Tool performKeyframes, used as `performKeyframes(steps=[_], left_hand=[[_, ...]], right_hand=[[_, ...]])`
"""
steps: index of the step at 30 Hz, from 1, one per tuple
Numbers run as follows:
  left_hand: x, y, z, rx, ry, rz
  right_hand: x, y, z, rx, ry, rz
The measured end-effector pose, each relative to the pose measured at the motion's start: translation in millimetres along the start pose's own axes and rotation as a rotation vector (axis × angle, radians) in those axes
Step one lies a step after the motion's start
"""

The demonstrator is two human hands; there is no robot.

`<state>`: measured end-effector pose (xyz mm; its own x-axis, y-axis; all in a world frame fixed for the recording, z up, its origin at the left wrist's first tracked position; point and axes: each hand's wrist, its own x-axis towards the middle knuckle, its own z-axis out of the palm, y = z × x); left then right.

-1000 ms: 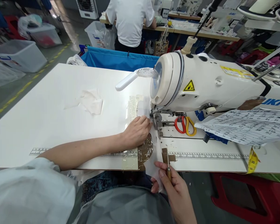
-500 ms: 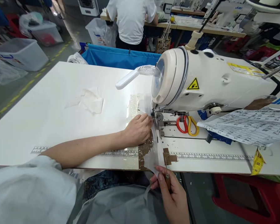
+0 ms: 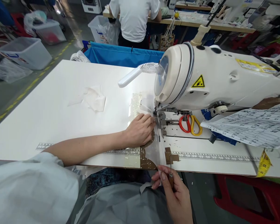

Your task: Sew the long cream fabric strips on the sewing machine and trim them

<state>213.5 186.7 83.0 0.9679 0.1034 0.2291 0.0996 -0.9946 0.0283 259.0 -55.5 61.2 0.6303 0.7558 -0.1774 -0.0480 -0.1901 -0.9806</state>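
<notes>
My left hand (image 3: 141, 130) rests on the table at the presser foot of a white sewing machine (image 3: 210, 77), its fingers curled together on a strip of sheer white fabric (image 3: 152, 152). The fabric runs from the needle area down over the table's front edge. There my right hand (image 3: 176, 194) pinches its near end between thumb and fingers. An awl (image 3: 171, 179) with a wooden handle is also held in my right hand, its metal spike pointing up. Brown tape (image 3: 146, 161) covers the table beneath the fabric. The left fingertips are partly hidden.
Scissors (image 3: 190, 125) with red and yellow handles lie under the machine arm. A printed paper sheet (image 3: 247, 126) and a yellow tape measure (image 3: 264, 165) are at right. A white scrap (image 3: 94, 99) lies on the left tabletop. A person (image 3: 135, 21) sits beyond the blue cloth bin (image 3: 123, 53).
The view has shifted slightly, so everything sits a little further right. The fabric bunches more behind the presser foot, and its near end has shifted by my right hand. Both hands keep their hold.
</notes>
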Motion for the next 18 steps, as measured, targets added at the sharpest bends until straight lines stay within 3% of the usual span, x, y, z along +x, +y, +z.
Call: performKeyframes(steps=[18], left_hand=[[2, 2, 1.5, -0.018, 0.002, 0.034]], right_hand=[[18, -20, 5, -0.056, -0.026, -0.013]])
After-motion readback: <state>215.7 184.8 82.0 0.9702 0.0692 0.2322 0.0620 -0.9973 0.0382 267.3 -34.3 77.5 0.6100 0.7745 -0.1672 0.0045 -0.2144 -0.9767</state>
